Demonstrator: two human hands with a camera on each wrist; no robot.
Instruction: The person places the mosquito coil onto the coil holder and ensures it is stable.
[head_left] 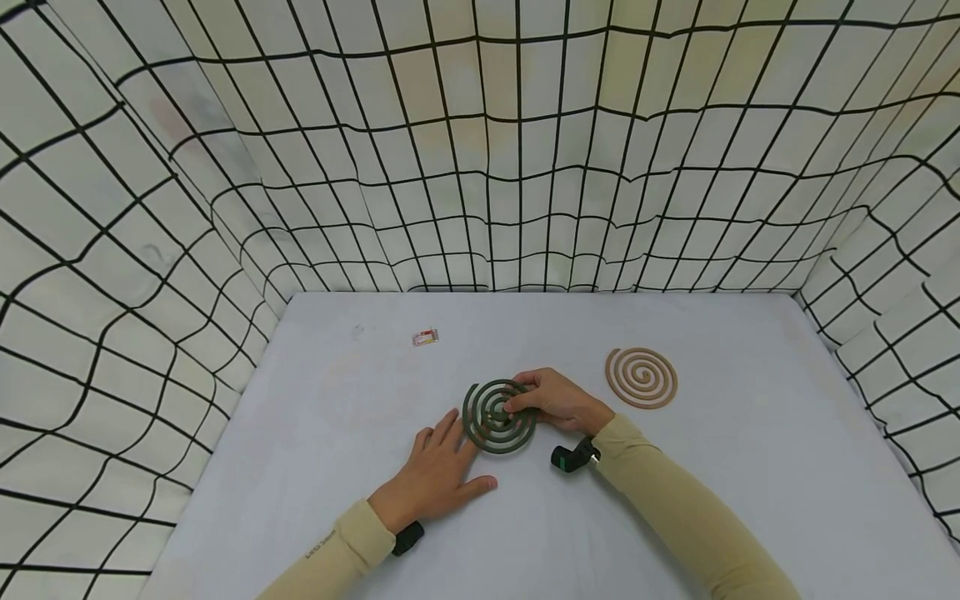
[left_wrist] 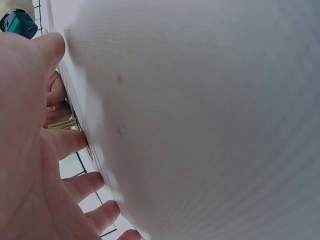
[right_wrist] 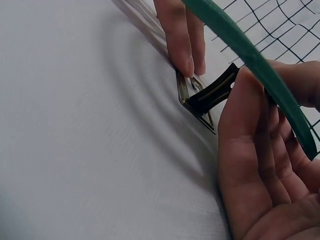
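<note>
A dark green mosquito coil [head_left: 498, 416] lies level above the white table, its outer ring arching over the fingers in the right wrist view. My right hand [head_left: 558, 398] pinches the coil near its centre, thumb on top. Beneath it, the upright strip of a small dark metal stand [right_wrist: 212, 95] meets my right fingertips. The stand's flat frame rests on the table. My left hand [head_left: 435, 475] is spread palm down at the coil's left, its straight fingers reaching under the coil and touching the stand's base.
A tan mosquito coil [head_left: 642, 378] lies on the white table [head_left: 750, 467] at the right. A small red and white packet [head_left: 425, 337] is at the back left. White walls with black netting [head_left: 517, 167] rise around the table's back and sides.
</note>
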